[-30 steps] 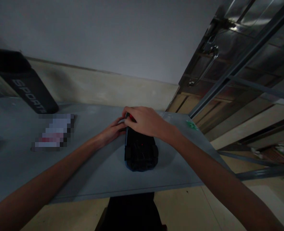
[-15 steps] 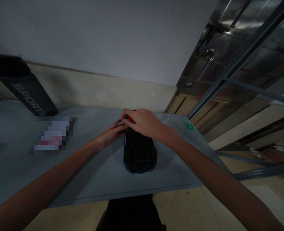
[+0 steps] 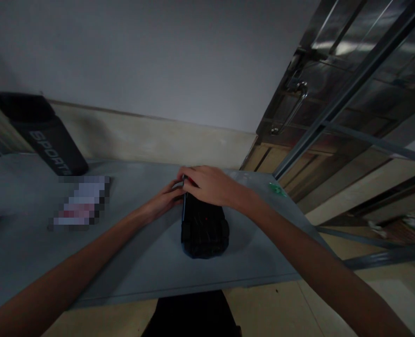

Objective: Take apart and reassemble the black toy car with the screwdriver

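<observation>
A toy car (image 3: 203, 227) lies upside down on the grey table, its black underside up and its wheels showing at the near end; a bluish body edge shows below. My left hand (image 3: 163, 201) has its fingers closed against the car's far left side, by the other hand's fingertips. Over the far end of the car, my right hand (image 3: 211, 185) is closed around a small red and black object (image 3: 189, 180). Most of that object is covered by the fingers, so its kind cannot be made out. The car's far end is also hidden.
On the left stand a dark box (image 3: 55, 140) lettered "SPORT" and a blurred-out flat item (image 3: 83, 201). A green scrap (image 3: 277, 189) lies near the right edge of the table (image 3: 123, 271). Behind is a wall; at right are a metal frame (image 3: 320, 128) and a door handle (image 3: 293, 110).
The view has tilted slightly, so everything sits a little lower in the picture. My right hand has turned slightly over the red and black object, which shows less now. The car stays put.
</observation>
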{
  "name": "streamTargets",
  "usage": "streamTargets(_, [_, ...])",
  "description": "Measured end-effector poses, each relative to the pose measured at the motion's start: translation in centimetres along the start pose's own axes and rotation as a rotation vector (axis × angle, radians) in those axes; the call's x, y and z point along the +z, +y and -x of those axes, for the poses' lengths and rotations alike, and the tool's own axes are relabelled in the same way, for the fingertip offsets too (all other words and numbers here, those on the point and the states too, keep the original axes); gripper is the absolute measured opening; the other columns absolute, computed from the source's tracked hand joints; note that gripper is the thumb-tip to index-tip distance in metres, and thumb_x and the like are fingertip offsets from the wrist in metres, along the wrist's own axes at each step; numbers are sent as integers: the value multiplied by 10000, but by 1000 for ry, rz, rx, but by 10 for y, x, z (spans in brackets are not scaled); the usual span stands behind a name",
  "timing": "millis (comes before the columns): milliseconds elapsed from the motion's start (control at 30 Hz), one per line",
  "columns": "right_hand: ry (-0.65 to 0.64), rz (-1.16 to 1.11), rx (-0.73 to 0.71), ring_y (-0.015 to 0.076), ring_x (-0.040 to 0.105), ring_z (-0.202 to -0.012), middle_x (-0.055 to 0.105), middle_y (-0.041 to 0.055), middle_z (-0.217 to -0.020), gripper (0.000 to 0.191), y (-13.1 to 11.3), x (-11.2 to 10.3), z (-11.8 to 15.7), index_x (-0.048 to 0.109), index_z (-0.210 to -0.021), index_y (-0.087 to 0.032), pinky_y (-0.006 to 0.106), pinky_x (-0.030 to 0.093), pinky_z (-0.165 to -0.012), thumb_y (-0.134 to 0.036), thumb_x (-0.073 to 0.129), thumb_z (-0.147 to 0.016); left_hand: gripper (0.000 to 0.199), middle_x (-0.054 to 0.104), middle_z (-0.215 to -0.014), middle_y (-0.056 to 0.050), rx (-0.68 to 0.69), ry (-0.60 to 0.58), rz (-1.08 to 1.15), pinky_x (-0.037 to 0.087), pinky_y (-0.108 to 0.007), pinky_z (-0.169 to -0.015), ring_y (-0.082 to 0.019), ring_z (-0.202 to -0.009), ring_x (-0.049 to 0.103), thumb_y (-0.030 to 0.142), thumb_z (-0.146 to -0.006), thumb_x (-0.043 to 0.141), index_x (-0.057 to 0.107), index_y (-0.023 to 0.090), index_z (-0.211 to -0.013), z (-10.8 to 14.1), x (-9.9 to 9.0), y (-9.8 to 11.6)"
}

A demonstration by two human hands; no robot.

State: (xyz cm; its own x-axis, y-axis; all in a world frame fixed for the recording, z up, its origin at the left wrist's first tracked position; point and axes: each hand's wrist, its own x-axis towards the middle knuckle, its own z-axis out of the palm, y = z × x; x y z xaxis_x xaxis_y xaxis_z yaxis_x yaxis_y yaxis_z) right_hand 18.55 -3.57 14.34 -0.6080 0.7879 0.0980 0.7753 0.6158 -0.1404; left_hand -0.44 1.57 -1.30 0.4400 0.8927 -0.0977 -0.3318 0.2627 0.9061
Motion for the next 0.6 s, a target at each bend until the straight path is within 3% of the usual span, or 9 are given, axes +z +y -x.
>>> streamTargets(100, [35,-75,-25,215,699,-1001,792,55,-1078,263,4,9,-1,674,-1375,-216,316,442,-903,-182,602,-1124,432,832,-1267,-63,5,-5,-3,595,-353,-1026,-236,-1193,782,298,-881,963,773,269,-1269,0,-2,-1])
streamTargets(233, [224,-293,110,197,686,-884,753,19,-968,162,15,34,-4,671,-1257,-232,302,457,-825,-341,594,-1165,532,839,-1269,-71,22,-13,-37,552,-421,-1176,-258,-1265,778,314,-871,972,756,264,-1355,-2,-2,-1])
streamTargets(333, [410,-526,224,204,702,-840,748,22,-916,240,41,50,5,689,-1155,-217,314,496,-810,-391,524,-1156,595,847,-1298,-89,37,-16,-78,505,-475,-1256,-299,-1339,762,333,-844,987,764,259,-1391,-3,-3,-1])
streamTargets(400, [522,-540,333,223,698,-815,745,27,-877,301,66,56,20,732,-1172,-211,332,500,-790,-371,482,-1123,560,823,-1432,-103,65,-18,-125,455,-503,-1310,-338,-1459,701,352,-852,978,792,268,-1373,-5,-5,-1])
streamTargets(433, [523,-517,397,230,689,-788,732,25,-832,330,80,58,29,756,-1182,-206,337,494,-770,-339,466,-1101,533,807,-1486,-101,70,-15,-140,429,-508,-1334,-351,-1505,670,356,-853,977,809,276,-1352,-6,-6,-1])
streamTargets(500, [366,-442,496,240,676,-750,699,28,-740,365,103,63,47,798,-1151,-191,344,487,-748,-291,456,-1070,497,775,-1562,-91,80,-11,-167,383,-513,-1366,-364,-1568,616,365,-854,975,830,291,-1323,-7,-10,-2])
streamTargets(533, [226,-416,492,237,692,-770,714,34,-753,363,112,67,54,810,-1136,-193,341,496,-769,-264,461,-1063,490,762,-1584,-91,84,-11,-175,369,-511,-1373,-369,-1590,593,366,-853,975,836,293,-1317,-8,-12,-3])
streamTargets(600, [133,-402,487,233,708,-771,741,45,-765,305,121,78,62,824,-1046,-200,338,501,-787,-216,520,-1027,494,739,-1613,-106,94,-27,-185,358,-502,-1373,-376,-1635,540,364,-857,967,835,287,-1327,-10,-15,-5])
